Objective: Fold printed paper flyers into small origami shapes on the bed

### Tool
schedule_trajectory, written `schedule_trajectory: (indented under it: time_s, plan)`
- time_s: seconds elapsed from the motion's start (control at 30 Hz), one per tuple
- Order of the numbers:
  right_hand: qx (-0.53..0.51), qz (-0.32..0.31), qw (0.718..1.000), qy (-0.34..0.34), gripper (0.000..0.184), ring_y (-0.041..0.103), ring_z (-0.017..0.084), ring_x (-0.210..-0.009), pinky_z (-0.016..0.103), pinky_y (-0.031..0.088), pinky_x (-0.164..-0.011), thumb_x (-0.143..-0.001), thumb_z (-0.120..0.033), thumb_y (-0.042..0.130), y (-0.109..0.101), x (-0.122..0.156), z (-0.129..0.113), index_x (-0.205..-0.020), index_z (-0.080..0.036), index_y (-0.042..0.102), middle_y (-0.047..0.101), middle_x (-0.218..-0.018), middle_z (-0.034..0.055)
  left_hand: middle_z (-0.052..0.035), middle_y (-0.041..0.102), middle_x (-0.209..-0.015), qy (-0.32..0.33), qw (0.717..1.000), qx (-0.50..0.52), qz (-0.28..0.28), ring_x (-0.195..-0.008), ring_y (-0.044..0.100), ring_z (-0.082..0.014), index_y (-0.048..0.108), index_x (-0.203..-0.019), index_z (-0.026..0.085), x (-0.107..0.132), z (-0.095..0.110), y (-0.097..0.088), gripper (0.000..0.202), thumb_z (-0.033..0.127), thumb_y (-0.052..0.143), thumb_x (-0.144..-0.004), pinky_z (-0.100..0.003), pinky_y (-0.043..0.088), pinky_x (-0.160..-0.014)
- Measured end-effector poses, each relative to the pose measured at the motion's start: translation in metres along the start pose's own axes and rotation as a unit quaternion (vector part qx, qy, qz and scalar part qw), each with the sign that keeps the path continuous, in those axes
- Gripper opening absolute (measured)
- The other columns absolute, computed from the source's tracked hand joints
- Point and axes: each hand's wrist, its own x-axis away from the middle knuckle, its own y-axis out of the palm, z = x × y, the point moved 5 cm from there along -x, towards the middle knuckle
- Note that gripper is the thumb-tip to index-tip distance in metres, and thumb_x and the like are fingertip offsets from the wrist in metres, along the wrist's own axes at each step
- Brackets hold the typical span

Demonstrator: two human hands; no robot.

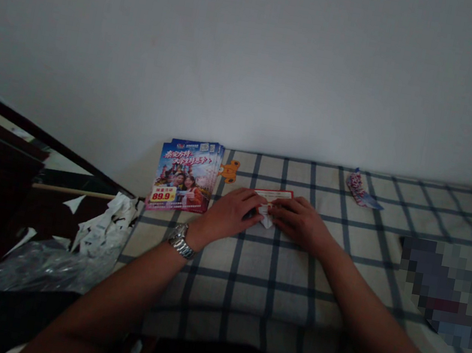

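Toward the far edge of the checked cloth (247, 291), the left hand (240, 209) and right hand (299, 221) each have their grip closed on a folded paper (267, 221), likely light and easily creased, best pinched at its folds.

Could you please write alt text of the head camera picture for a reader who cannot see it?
A person's left hand and right hand hold a small white paper over a checked cloth. A stack of colourful leaflets lies to their left, a small pink-and-blue item to their right, and white paper scraps beyond the cloth's left edge.
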Motion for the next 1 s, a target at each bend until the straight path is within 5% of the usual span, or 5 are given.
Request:
schedule_trajectory:
  time_s: [1.0]
  plan:
    - [0.032, -0.026, 0.999, 0.029, 0.036, 0.061, 0.031, -0.117, 0.052, 0.054, -0.101, -0.104, -0.028, 0.056, 0.006, -0.0031, -0.0048, -0.137, -0.028, 0.068, 0.067, -0.127, 0.0126, -0.0077, 0.06, -0.113, -0.088, 0.993, -0.072, 0.037, -0.108, 0.058, -0.0277, 0.061, -0.123, 0.021, -0.0091, -0.0018, 0.0071, 0.034, 0.038, 0.072, -0.095, -0.045, 0.051, -0.098]
